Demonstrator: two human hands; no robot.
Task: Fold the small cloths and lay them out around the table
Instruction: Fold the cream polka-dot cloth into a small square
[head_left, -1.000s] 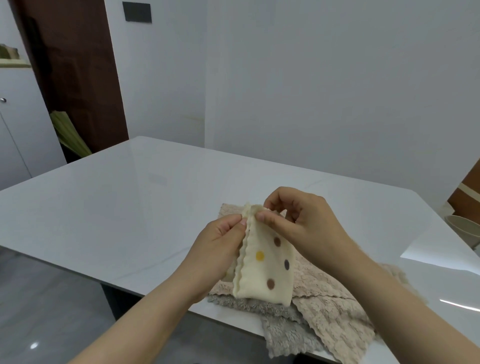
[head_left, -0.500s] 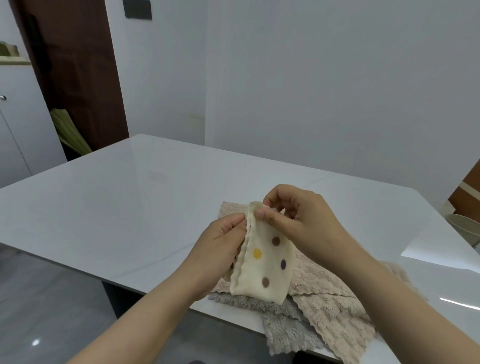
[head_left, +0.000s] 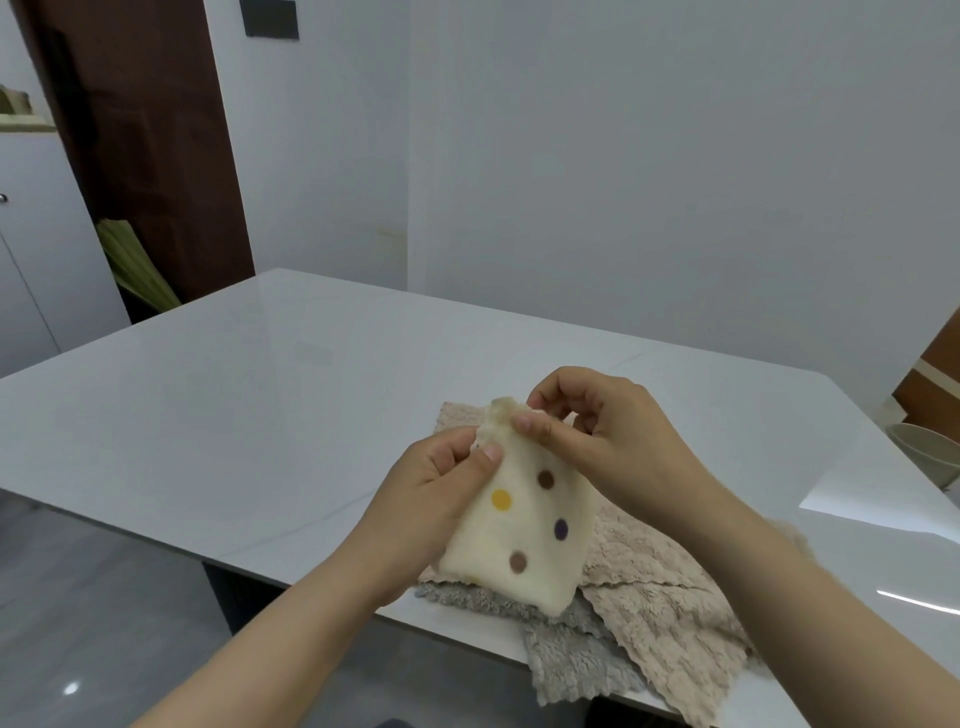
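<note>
Head view shows left hand (head_left: 441, 488) and right hand (head_left: 597, 441) both pinching the top edge of a folded cream dotted cloth (head_left: 524, 525), held above beige cloth (head_left: 660, 597) and grey cloth (head_left: 566, 654) on the table's (head_left: 260, 405) near edge.

Taken from the hands, the bench (head_left: 234, 415) lay glossy and open from nine o'clock round to one o'clock, so a hand could pass freely over its left and far stretches. The left hand (head_left: 426, 493) and right hand (head_left: 613, 441) pinched a dotted cloth (head_left: 524, 525) between them, blocking the middle. Beneath and toward five o'clock, beige cloths (head_left: 670, 597) over a grey cloth (head_left: 571, 660) covered the near edge and hung past it. At three o'clock a strip of bench lay open, with a pale bowl (head_left: 924, 452) beyond its edge. A wall (head_left: 675, 182) closed off twelve o'clock behind the bench.
</note>
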